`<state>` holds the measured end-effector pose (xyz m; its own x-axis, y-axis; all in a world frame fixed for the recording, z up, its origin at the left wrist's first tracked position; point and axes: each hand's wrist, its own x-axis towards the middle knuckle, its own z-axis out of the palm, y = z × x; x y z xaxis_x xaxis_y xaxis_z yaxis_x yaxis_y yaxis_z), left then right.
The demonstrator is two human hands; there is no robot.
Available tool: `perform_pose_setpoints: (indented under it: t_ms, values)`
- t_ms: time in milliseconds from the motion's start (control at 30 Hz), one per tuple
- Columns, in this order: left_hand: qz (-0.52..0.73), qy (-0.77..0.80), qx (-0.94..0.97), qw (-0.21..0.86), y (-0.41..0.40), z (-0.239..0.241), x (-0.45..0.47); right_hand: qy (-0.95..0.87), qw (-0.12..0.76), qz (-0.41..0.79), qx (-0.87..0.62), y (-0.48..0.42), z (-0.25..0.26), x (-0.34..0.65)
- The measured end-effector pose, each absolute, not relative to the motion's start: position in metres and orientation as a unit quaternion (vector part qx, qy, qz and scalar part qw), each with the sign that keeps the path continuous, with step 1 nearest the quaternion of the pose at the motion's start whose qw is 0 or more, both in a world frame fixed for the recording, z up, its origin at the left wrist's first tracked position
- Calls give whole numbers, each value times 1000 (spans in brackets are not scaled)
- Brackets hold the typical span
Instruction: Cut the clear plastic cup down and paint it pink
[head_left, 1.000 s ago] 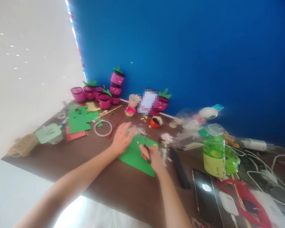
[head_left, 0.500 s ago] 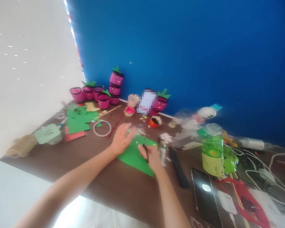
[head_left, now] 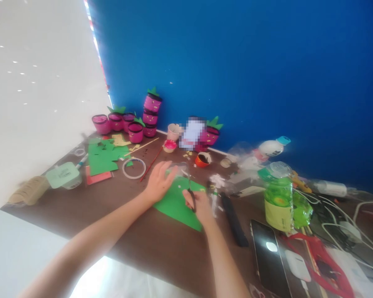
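A pair of scissors (head_left: 190,194) with dark handles is held in my right hand (head_left: 202,207), its blades pointing away from me, above a green sheet (head_left: 177,207) on the table. My left hand (head_left: 158,182) rests at the sheet's left edge, fingers stretched out and apart. Beyond its fingertips lies something clear and shiny, too blurred to name. A tiny white bit (head_left: 179,186) sits on the sheet between my hands.
Magenta cups (head_left: 135,131) with green paper leaves stand along the blue wall. A tape roll (head_left: 134,168), another green sheet (head_left: 102,159) and a red-handled brush (head_left: 151,164) lie leftward. Right are an orange cup (head_left: 203,159), a green bottle (head_left: 279,203), a phone (head_left: 270,258) and cables.
My right hand and the scissors have shifted very slightly to the right. My left hand stays where it was, at the edge of the green sheet.
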<state>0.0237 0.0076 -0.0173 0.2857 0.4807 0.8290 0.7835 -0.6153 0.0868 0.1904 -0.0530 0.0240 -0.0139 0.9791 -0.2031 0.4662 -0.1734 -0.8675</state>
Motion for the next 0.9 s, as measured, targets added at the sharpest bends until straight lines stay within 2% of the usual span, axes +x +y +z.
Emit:
perform_pose_setpoints:
  t_ms: [200,467,900]
  values:
    - [-437,-384,-791,191,11,-16,20,-584,297,505,-562,-53,27,196]
    - [-426,-364,-800,213,8,-13,23,-611,267,456,-590,-55,34,193]
    - [-432,-375,-794,205,8,-13,24,-575,304,430,-627,-54,20,188]
